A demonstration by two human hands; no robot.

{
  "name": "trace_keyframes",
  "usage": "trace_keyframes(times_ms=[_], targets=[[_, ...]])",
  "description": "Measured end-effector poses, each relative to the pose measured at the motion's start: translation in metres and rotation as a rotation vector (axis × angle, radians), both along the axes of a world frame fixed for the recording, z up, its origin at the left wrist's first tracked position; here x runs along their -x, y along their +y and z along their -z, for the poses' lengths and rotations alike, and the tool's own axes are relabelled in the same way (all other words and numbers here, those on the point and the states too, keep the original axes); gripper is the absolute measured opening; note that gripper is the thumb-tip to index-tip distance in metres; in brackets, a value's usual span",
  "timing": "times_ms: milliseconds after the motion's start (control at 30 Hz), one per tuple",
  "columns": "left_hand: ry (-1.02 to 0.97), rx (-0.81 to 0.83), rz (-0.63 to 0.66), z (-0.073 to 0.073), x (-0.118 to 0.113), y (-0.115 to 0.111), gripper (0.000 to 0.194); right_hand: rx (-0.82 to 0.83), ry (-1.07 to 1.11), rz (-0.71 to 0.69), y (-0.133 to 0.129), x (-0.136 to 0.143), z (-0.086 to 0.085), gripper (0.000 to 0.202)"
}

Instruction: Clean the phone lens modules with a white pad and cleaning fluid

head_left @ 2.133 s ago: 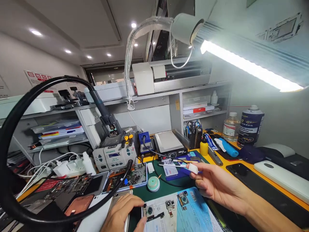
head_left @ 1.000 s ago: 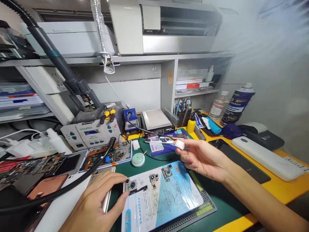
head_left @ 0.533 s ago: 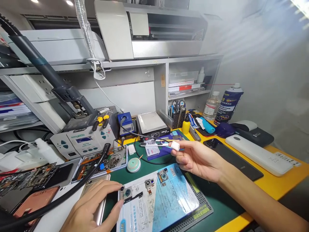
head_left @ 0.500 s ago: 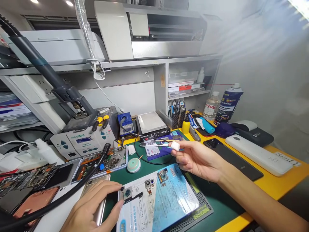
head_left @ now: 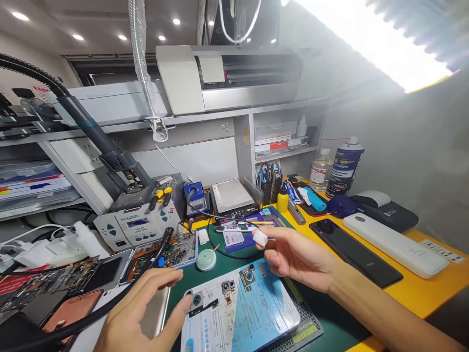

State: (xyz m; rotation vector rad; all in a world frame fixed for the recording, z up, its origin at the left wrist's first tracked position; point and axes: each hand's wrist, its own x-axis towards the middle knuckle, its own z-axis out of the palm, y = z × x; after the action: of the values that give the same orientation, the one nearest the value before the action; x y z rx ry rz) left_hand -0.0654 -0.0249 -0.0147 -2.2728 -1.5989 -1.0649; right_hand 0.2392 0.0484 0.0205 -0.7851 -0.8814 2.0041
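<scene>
Pinched in the fingers of my right hand (head_left: pixel 296 256) is a small white wad (head_left: pixel 260 238), above the far edge of a blue and white board (head_left: pixel 260 313). My left hand (head_left: pixel 142 313) has thumb and index finger spread beside the board's left corner and holds nothing. Near its thumb lies a camera module with a black strip (head_left: pixel 197 300). Two more camera modules, one in the middle (head_left: pixel 227 288) and one toward the far edge (head_left: pixel 249 276), rest on the board. A round green-topped container (head_left: pixel 206 259) stands behind the board.
A tray of small parts (head_left: pixel 179 249) and a grey soldering station (head_left: pixel 141 222) are at the left, with a black hose crossing in front. Phones (head_left: pixel 355 252), a yellow bottle (head_left: pixel 282 199) and a spray can (head_left: pixel 344 166) stand or lie at the right.
My left thumb and index finger have spread wider and come off the board's corner. The view has tilted upward. My right hand still holds the white wad, now slightly lower.
</scene>
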Motion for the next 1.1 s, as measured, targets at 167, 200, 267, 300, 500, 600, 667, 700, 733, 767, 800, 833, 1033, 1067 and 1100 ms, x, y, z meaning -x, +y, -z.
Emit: trace_keyframes(times_ms=[167,200,267,300,500,600,667,700,733,767,800,833,1033,1067,1100], targets=[[-0.185,0.009,0.114,-0.034,-0.087,0.002,0.027,-0.101,0.02,-0.04,-0.016,0.008,-0.003,0.018],[-0.265,0.011,0.118,-0.037,-0.103,0.004,0.029,-0.115,0.031,-0.045,-0.019,0.009,-0.002,0.017],[-0.302,-0.003,0.105,-0.037,-0.127,0.009,0.028,-0.136,0.055,-0.054,-0.022,0.01,-0.001,0.017],[-0.316,-0.009,0.101,-0.036,-0.135,0.011,0.025,-0.143,0.069,-0.061,-0.023,0.01,0.0,0.017],[-0.354,-0.044,0.127,-0.034,-0.149,0.013,0.006,-0.156,0.147,-0.083,-0.025,0.008,0.001,0.017],[-0.368,-0.077,0.124,-0.035,-0.151,0.012,0.003,-0.149,0.164,-0.089,-0.026,0.007,-0.001,0.021],[-0.375,-0.109,0.113,-0.035,-0.152,0.012,0.004,-0.146,0.171,-0.088,-0.026,0.008,-0.002,0.02],[-0.376,-0.123,0.107,-0.035,-0.153,0.011,0.005,-0.145,0.174,-0.089,-0.026,0.008,-0.002,0.018],[-0.374,-0.134,0.102,-0.034,-0.153,0.011,0.005,-0.143,0.177,-0.095,-0.026,0.008,-0.002,0.017],[-0.371,-0.144,0.098,-0.034,-0.153,0.011,0.006,-0.141,0.18,-0.103,-0.026,0.009,-0.002,0.016],[-0.367,-0.152,0.095,-0.033,-0.153,0.011,0.006,-0.139,0.182,-0.114,-0.026,0.009,-0.002,0.016],[-0.362,-0.16,0.092,-0.033,-0.153,0.011,0.007,-0.138,0.184,-0.126,-0.026,0.01,-0.002,0.017],[-0.356,-0.176,0.1,-0.029,-0.151,0.01,0.008,-0.136,0.186,-0.136,-0.024,0.011,0.002,0.017],[-0.361,-0.172,0.103,-0.028,-0.15,0.01,0.01,-0.135,0.185,-0.133,-0.024,0.011,0.002,0.017],[-0.364,-0.167,0.105,-0.027,-0.148,0.009,0.014,-0.134,0.184,-0.133,-0.024,0.01,0.002,0.016]])
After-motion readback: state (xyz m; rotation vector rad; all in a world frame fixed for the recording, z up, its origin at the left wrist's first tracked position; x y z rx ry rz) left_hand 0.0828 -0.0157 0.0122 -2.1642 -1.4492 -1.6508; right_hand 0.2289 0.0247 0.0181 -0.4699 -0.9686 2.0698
